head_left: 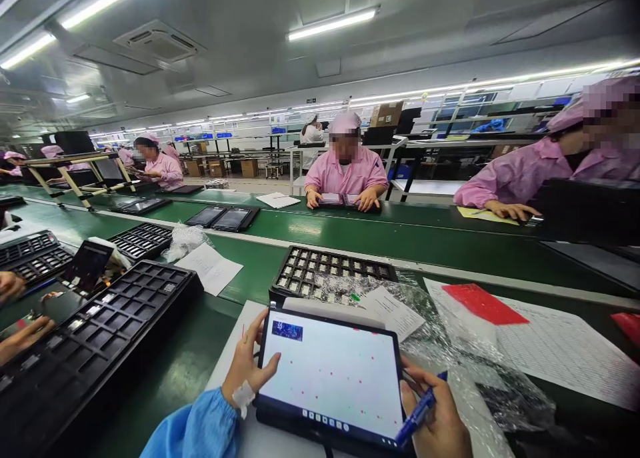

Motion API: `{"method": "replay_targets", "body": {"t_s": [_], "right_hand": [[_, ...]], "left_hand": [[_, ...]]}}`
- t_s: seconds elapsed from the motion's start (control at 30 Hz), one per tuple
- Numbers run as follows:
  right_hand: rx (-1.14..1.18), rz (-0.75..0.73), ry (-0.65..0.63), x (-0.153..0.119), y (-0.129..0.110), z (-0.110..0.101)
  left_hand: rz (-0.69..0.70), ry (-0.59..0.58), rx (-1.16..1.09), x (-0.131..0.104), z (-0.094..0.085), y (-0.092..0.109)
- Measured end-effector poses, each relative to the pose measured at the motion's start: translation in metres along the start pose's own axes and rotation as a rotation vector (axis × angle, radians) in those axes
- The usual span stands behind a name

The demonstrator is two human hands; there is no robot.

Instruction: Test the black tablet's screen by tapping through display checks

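Note:
A tablet (333,378) with a lit, pale screen lies tilted towards me, showing a small blue picture at its upper left, scattered coloured dots and a row of icons. My left hand (250,361) grips its left edge, fingers behind and thumb over the screen's border; white tape is on the wrist below a blue sleeve. At the right edge, my right hand (437,415) holds a blue pen (421,418), with some fingers reaching behind the tablet. Beneath the tablet are a dark object and a white surface.
Behind the tablet stands a black tray of small parts (330,268). Clear plastic wrap, papers (565,345) and a red sheet (485,303) lie right. Large black trays (115,318) and another person's hands are left. People in pink sit across the green bench (300,226).

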State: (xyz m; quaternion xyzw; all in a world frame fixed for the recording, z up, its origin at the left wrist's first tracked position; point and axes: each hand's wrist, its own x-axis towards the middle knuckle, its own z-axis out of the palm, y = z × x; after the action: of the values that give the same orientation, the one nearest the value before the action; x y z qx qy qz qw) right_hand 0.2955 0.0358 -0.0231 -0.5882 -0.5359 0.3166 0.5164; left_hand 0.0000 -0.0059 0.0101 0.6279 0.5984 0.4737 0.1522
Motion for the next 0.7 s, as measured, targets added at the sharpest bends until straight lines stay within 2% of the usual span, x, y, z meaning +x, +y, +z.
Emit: {"method": "replay_targets", "body": {"t_s": [0.17,0.37,0.53,0.7], "right_hand": [[0.028,0.02,0.011,0.0,-0.006,0.0],[0.062,0.032,0.017,0.0,-0.006,0.001],[0.075,0.012,-0.004,0.0,-0.007,0.001],[0.06,0.018,0.008,0.0,-0.012,0.001]], "left_hand": [[0.108,-0.032,0.027,0.001,-0.001,0.002],[0.214,0.056,0.151,0.001,-0.004,0.002],[0.276,0.064,0.256,-0.002,-0.003,-0.004],[0.348,0.091,0.382,-0.001,0.0,-0.001]]}}
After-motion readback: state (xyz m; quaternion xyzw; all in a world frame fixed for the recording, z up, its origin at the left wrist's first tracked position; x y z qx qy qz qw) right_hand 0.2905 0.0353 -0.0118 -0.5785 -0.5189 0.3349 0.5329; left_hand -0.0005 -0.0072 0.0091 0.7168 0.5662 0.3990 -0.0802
